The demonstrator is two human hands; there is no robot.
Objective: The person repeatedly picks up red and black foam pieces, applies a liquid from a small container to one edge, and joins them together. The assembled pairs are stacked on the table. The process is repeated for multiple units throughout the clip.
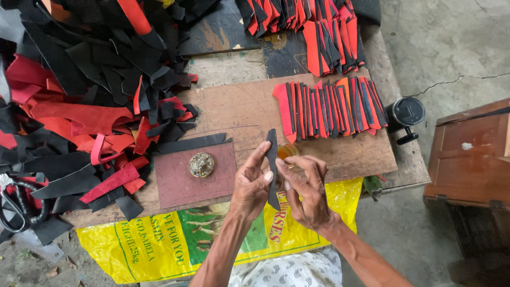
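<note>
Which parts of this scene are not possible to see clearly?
- Head view: the small jar is mostly hidden behind the black strip and the right hand.
- The scissors are cut off by the left edge.
- The left hand covers part of the strip.

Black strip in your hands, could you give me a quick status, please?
Left hand and right hand both pinch the black strip, held upright. Small amber jar just behind it. Nothing blocking.

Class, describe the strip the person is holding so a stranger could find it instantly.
Start at the wooden board. At its near edge, the left hand and right hand hold one black strip. Unlike the piled pieces, it stands upright, alone.
</note>
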